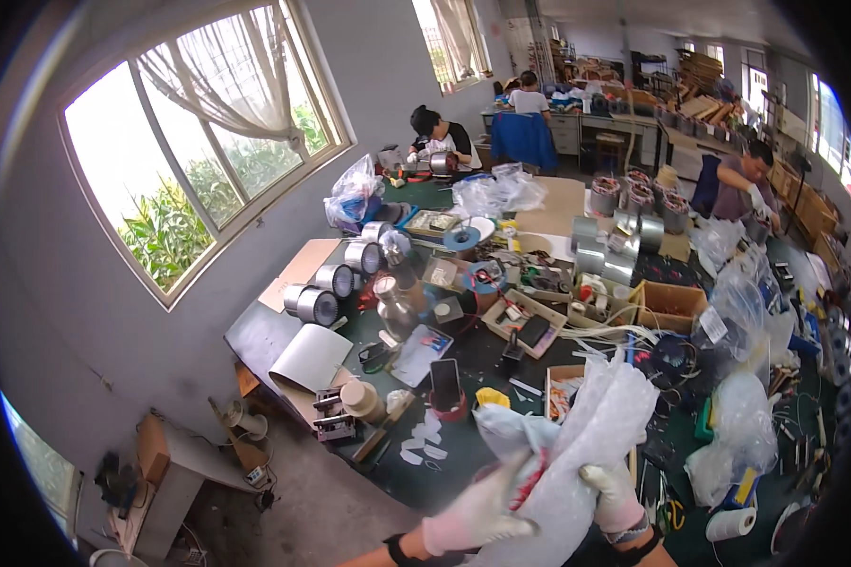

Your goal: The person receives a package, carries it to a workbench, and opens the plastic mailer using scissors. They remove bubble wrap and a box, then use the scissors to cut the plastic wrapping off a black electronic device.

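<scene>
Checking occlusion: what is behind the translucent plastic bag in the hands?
Behind the translucent plastic bag, part of an open box shows; its right side is covered.

White scraps on dark table

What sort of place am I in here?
Probably a small workshop, perhaps for motor parts: silver metal cylinders and metal rings with reddish windings crowd the table, with hand tools lying nearby.

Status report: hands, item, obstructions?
Left hand blurred, against plastic wrap. Right hand gripping wrap's right side. Open box partly hidden behind wrap.
</scene>
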Demonstrator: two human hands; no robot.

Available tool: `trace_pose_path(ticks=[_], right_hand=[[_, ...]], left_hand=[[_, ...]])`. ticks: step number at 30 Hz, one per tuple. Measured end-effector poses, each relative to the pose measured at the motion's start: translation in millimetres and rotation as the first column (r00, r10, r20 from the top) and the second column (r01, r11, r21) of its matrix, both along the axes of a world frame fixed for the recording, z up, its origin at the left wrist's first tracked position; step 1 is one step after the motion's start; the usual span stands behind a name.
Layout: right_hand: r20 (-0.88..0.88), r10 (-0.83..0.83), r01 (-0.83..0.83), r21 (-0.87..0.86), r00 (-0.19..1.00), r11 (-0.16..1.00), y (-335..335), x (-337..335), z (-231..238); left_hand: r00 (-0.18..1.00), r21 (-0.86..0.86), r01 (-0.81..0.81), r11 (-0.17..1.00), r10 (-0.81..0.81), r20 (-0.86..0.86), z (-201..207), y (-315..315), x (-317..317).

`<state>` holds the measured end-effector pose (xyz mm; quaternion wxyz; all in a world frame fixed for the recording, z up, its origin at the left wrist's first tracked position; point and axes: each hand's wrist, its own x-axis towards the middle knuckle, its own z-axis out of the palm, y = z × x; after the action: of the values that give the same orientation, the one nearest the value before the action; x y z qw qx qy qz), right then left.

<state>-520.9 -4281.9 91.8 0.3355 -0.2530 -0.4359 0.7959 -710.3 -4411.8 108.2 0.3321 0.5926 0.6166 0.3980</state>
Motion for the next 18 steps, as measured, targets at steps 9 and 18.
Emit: trace_pose_path(ticks=[9, 18], right_hand=[[0.319, -0.16, 0.051, 0.325, 0.934, 0.944, -42.3, -134.2, 26.8], [0.489, -0.293, 0.106, 0.374, 0.822, 0.921, -63.3, -136.2, 64.9]], left_hand=[[0.932, 0.089, -0.088, 0.992, 0.051, 0.36, -15.8, -10.0, -152.7], [0.693, 0.111, -0.613, 0.782, 0.465, 0.55, 9.7, -27.5, -394.8]])
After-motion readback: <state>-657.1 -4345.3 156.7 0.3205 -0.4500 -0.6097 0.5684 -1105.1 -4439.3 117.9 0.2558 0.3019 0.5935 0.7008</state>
